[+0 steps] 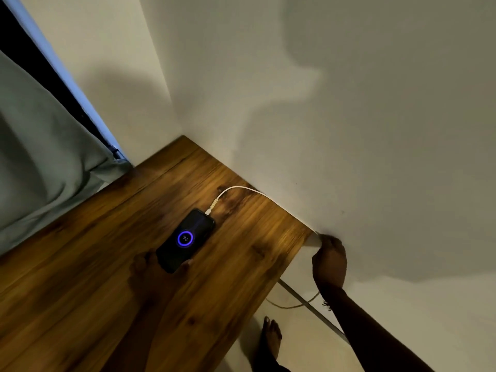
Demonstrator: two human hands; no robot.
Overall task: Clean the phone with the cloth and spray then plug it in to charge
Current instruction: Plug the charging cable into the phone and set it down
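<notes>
The phone [185, 238] is lying face up on the wooden desk [80, 277], toward the back right part of the top, a little in from the wall edge and well in from the right-hand edge. Its screen is glowing with a blue ring around a number, so it appears to be charging already. The white charging cable [236, 189] is sitting plugged into the phone's far end and curving off to the back edge of the desk, where it is disappearing against the wall.

The left hand [150, 272] is resting at the phone's near end, fingers loosely spread, with a fingertip touching the near corner; it is steadying the phone more than gripping it. The right hand [329, 260] is reaching past the desk's back right corner, curled against the wall on something pale; what it is gripping, and how firmly, I cannot tell.

The phone looks like a rigid, slim slab, glossy and probably slippery, with a breakable glass front. It is best taken by its two long edges, never dragged by the cable, since the plug joint is the weak spot.

Counting: one phone, one cable, two hands, one bare foot [271, 336] on the floor. No cloth or spray is showing.
</notes>
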